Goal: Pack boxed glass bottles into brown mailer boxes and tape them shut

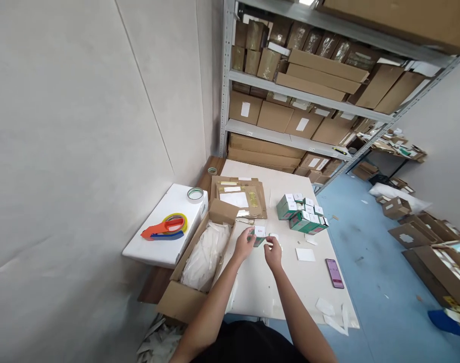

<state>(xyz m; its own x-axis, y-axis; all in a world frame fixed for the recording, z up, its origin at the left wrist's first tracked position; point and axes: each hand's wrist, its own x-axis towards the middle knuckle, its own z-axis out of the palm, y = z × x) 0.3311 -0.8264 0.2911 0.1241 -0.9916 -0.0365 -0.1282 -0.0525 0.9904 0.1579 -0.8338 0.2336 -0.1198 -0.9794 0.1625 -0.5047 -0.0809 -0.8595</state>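
Note:
A small green box with a white top (259,232) stands upright near the middle of the table. My left hand (245,244) grips its left side with the fingers closed round it. At the box's right edge, my right hand (273,253) has its thumb and fingers pinched together; whether they hold the box edge or something small is hidden. Just behind the right fingers lies a small white piece (274,236). Further right, several similar green and white boxes (305,216) stand grouped together. A white card (305,254) lies flat to the right of my right hand.
An open carton (188,297) filled with white paper stands left of my arms. Flat cardboard (258,194) lies behind. A red tape dispenser (162,229) rests on a white foam box (147,249). A phone (334,274) lies near the table's right edge. Shelves (309,91) hold cartons.

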